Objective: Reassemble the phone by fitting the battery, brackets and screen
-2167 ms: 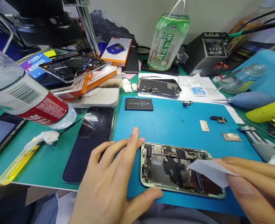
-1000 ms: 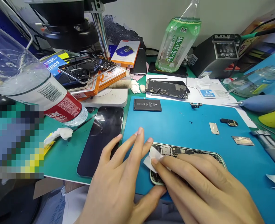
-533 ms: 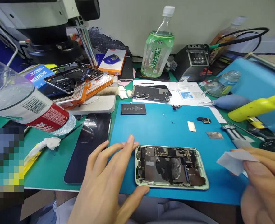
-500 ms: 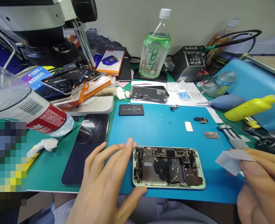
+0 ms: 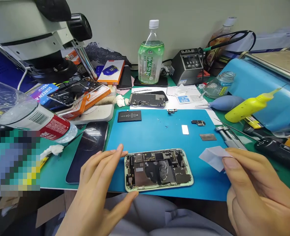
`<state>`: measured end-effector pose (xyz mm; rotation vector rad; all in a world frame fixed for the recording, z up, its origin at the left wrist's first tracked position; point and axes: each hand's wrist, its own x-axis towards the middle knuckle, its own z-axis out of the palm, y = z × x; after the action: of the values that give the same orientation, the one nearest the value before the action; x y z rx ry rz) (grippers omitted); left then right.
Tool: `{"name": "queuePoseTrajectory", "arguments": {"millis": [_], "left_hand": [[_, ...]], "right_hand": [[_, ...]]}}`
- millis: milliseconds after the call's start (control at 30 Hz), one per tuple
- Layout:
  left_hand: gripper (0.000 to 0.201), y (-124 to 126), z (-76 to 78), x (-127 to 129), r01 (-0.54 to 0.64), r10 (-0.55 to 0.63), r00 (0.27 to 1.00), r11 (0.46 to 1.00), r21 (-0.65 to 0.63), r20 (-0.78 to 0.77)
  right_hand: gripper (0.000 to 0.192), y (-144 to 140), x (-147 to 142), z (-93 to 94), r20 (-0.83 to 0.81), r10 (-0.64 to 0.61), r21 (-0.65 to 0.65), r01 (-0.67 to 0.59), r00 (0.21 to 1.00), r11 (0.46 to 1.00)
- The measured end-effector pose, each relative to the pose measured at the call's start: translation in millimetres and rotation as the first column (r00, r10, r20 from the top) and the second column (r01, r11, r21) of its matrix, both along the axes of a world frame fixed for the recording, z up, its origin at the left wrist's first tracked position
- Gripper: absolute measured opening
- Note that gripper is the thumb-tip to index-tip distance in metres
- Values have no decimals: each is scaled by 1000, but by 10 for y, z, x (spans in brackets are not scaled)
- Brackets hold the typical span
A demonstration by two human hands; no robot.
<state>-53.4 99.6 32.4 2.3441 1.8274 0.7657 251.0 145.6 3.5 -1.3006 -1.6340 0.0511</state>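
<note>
An opened phone (image 5: 158, 169) with a pale green frame lies on the blue mat (image 5: 159, 131), its circuit boards exposed. My left hand (image 5: 100, 193) rests at the phone's left end, fingers spread along the upper corner and thumb at the lower corner. My right hand (image 5: 253, 193) is to the right of the phone and pinches a small white wipe (image 5: 212, 157) between thumb and fingers, held just above the mat's right edge.
On the mat lie a black battery (image 5: 129, 116), small metal shields (image 5: 208, 137) and a camera part (image 5: 198, 122). A dark phone screen (image 5: 87, 150) lies left of the mat. A water bottle (image 5: 29, 114), green tea bottle (image 5: 151, 55), microscope (image 5: 36, 36), yellow squeeze bottle (image 5: 250, 105) and soldering station (image 5: 187, 65) surround it.
My right hand wiped the wipe across the phone's inside, then lifted off and drew back to the right with it. My left hand stayed at the phone's left end.
</note>
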Motion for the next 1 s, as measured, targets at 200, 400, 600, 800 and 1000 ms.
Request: {"name": "queuePoseTrajectory", "arguments": {"millis": [200, 400, 600, 800, 1000], "left_hand": [[79, 26, -10, -13, 69, -66, 981, 997, 13, -182], [74, 78, -79, 82, 87, -80, 989, 995, 49, -128], [73, 78, -149, 121, 53, -46, 996, 994, 95, -75], [71, 79, -156, 128, 41, -38, 999, 994, 104, -28], [71, 85, -177, 113, 37, -36, 999, 992, 122, -5]], "right_hand": [[35, 88, -279, 305, 308, -15, 115, -21, 951, 993], [33, 168, -476, 445, 581, 84, 179, -227, 809, 957], [19, 234, -569, 474, 676, 219, 73, -360, 703, 930], [16, 195, -615, 511, 651, 292, -6, -380, 701, 925], [19, 246, -659, 542, 657, 301, -32, -373, 691, 927]]}}
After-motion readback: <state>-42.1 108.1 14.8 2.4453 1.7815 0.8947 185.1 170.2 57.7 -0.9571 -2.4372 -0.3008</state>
